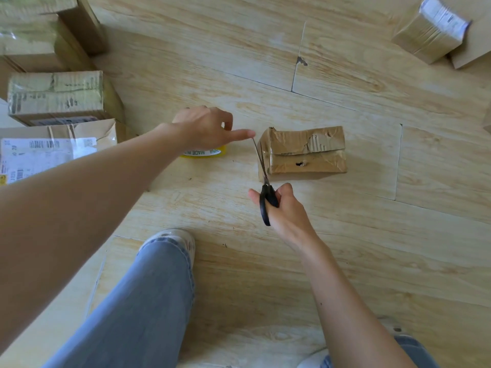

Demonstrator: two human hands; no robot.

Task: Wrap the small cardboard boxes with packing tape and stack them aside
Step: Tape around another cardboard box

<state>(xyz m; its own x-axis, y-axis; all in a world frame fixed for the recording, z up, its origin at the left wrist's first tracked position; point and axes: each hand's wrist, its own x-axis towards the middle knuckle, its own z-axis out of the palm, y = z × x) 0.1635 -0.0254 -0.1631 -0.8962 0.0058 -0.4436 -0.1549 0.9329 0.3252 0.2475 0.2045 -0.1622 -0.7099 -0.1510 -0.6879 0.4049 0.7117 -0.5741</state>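
Black scissors (266,200) in right grip (285,211), tape roll (206,153) in left grip (204,128), beside one box (305,152).

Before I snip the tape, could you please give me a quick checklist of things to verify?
1. Scissors gripped firmly in the right hand: ok.
2. Blades placed between the tape roll and the box: ok.
3. Left hand holds the roll: ok.
4. Left index fingertip clear of the blade tips: not ok, it sits right beside them.
5. Tape strip taut across the blades: cannot tell, the clear tape barely shows.
6. Box resting flat on the floor: ok.
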